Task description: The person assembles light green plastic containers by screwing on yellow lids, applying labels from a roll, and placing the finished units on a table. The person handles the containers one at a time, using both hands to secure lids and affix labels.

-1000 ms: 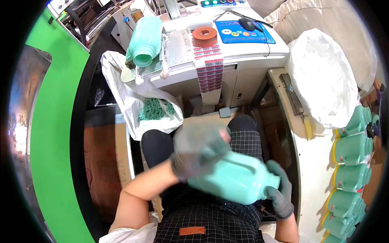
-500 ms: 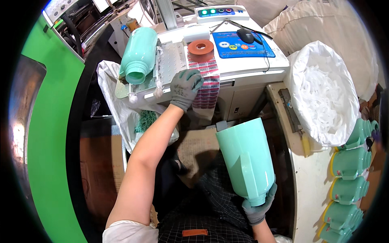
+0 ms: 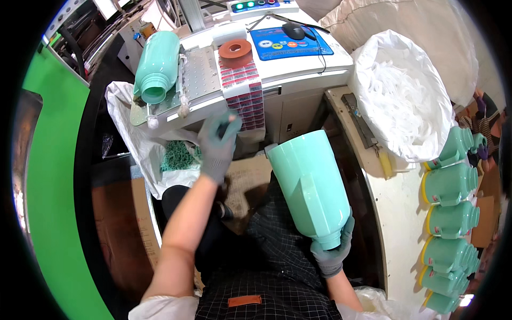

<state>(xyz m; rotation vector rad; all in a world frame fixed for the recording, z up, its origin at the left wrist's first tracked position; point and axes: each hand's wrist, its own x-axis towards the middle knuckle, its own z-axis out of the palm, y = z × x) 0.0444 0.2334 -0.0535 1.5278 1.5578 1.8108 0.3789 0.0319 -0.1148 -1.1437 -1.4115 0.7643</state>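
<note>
My right hand, in a grey-green glove, grips a mint-green plastic jug body by its narrow neck end. The jug tilts over my lap, wide end away from me, moulded handle facing up. My left hand, gloved alike and smeared by motion, hangs in the air with thumb and finger pinched together; whatever is between them cannot be made out. Just beyond it, a sheet of red and white labels drapes over the machine's front edge. A second mint-green jug body lies on the perforated metal plate.
A brown tape roll rests on the labels beside a blue pad with a mouse. Right stands a white sack of translucent rings; several mint-green jugs line the side bench. Below left hangs a bag of green shavings.
My left hand has drawn back from the label sheet toward me. The jug remains in my right hand. The whole view has shifted, so the machine sits further up and left.
</note>
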